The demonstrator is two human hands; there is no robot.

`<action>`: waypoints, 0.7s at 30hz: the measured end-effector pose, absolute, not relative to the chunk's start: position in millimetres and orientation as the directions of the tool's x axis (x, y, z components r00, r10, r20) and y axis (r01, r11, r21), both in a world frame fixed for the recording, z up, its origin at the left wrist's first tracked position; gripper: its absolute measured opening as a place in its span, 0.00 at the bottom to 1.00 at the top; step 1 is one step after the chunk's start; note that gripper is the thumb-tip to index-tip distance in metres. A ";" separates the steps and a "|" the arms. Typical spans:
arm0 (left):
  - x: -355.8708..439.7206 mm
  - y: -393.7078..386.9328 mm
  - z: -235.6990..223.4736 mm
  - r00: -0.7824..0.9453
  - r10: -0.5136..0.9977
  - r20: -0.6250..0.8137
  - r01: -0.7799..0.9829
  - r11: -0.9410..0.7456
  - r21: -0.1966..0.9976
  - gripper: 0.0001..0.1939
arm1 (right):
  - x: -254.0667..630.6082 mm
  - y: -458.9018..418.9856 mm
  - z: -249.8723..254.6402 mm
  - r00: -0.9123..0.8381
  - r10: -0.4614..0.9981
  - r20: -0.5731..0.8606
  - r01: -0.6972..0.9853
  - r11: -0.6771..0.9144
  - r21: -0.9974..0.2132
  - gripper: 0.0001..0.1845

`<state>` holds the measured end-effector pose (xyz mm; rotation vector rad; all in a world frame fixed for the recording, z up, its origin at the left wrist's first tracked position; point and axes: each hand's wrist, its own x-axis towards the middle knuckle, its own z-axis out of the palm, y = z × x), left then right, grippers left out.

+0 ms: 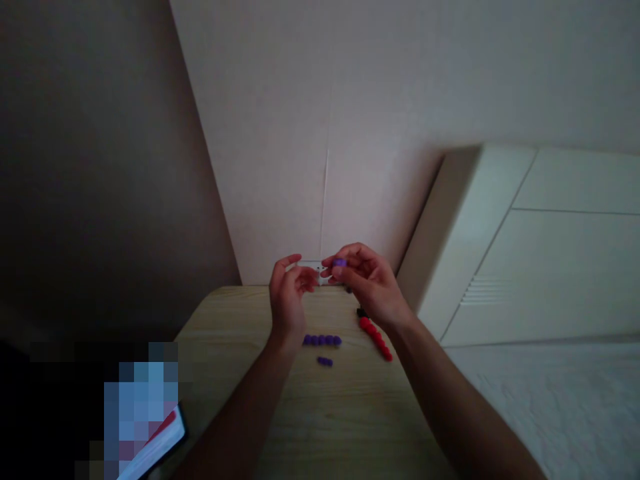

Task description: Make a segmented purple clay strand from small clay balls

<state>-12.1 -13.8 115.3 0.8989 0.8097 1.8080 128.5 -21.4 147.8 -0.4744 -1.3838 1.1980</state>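
Raised over the far end of the table, my right hand [367,277] pinches a small purple piece [339,263] between thumb and fingers. My left hand [290,287] is held to the left of it, fingers curved and apart, with nothing visible in them. Below the hands a row of joined purple beads or blocks [323,341] lies on the wood-grain table [320,413]. A shorter purple row [325,361] lies just nearer to me. Under my right wrist a red row of similar pieces [376,339] lies slantwise, with a black item [361,313] at its far end.
A white power strip or socket [313,267] shows behind the hands, against the wall [280,167]. To the right stand a pale headboard or cabinet [560,267] and a light bedspread [565,400]. A lit screen, partly pixelated [160,440], is at the lower left.
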 end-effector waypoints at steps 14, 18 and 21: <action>-30.4 -16.6 39.1 -0.266 0.826 0.497 0.056 -0.502 0.863 0.13 | 137.9 -26.7 34.5 -0.184 0.980 0.077 -0.485 -0.023 -0.874 0.21; -35.5 -17.0 28.3 -0.250 0.806 0.536 0.177 -0.506 0.844 0.12 | 143.4 -26.9 29.2 -0.218 0.976 0.012 -0.527 -0.107 -0.843 0.21; -36.5 -17.3 19.7 -0.210 0.803 0.558 0.265 -0.503 0.823 0.11 | 144.3 -29.6 26.1 -0.288 0.958 -0.001 -0.540 -0.163 -0.826 0.22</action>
